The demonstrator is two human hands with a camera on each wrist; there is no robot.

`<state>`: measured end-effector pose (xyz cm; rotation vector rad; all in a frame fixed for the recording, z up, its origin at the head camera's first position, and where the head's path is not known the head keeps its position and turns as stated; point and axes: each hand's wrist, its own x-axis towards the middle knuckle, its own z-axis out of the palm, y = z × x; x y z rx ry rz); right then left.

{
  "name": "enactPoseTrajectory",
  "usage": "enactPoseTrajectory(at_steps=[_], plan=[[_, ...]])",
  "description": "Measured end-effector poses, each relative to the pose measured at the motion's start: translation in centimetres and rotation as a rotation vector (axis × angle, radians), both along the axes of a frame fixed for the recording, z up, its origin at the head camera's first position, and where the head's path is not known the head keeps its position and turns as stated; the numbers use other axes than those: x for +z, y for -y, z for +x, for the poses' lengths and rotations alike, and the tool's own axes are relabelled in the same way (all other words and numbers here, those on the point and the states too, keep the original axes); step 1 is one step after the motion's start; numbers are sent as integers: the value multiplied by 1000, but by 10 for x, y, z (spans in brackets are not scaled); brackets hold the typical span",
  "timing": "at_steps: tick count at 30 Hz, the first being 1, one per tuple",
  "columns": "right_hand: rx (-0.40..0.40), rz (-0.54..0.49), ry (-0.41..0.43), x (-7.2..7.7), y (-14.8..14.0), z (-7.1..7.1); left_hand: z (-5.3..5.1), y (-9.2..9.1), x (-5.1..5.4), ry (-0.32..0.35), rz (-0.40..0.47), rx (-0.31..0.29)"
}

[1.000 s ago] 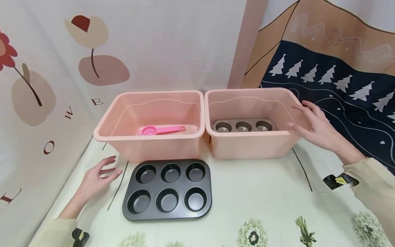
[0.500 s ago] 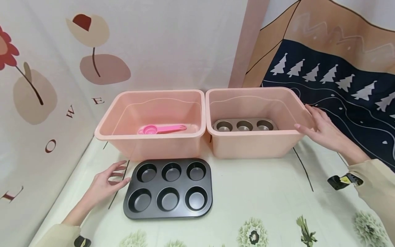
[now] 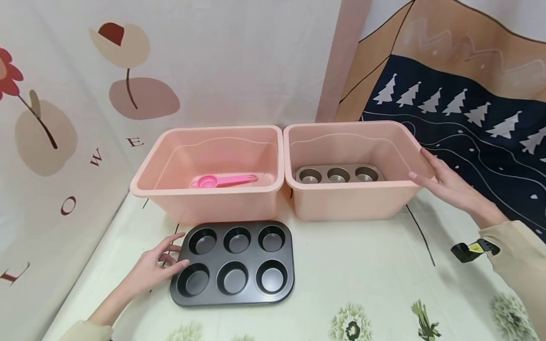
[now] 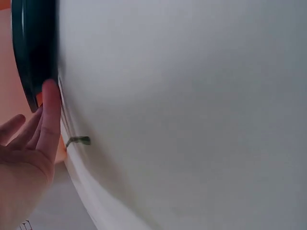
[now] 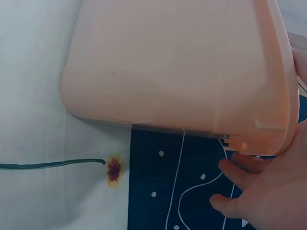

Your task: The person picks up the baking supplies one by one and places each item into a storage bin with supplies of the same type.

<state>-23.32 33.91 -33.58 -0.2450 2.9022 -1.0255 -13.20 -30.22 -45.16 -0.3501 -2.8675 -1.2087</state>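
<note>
**Dark muffin tray [image 3: 252, 256] touched at its left rim**

Toward the table's [image 3: 350, 255] left edge, the tray is touched by the left hand [image 3: 150, 268], fingers loosely extended. Along the far edge, the rim of the right bin [image 3: 354, 203] is straddled by the right hand [image 3: 453, 185]; whether it is gripped cannot be told. A pink measuring spoon [image 3: 230, 179] is contained in the left bin [image 3: 230, 206].
</note>
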Motion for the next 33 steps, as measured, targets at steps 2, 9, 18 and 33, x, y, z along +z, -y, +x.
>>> enactPoseTrajectory(at_steps=[2, 9, 18, 33], plan=[[-1, -2, -4, 0, 0, 0, 2, 0, -2, 14, 4, 2], [-10, -18, 17, 0, 0, 1, 4, 3, -4, 39, 66, -50], [-6, -74, -11, -3, 0, 3, 3, 7, 2, 348, 230, -91], [-42, -117, 7, -6, 0, 3, -4, 12, -9, 361, 431, -237]])
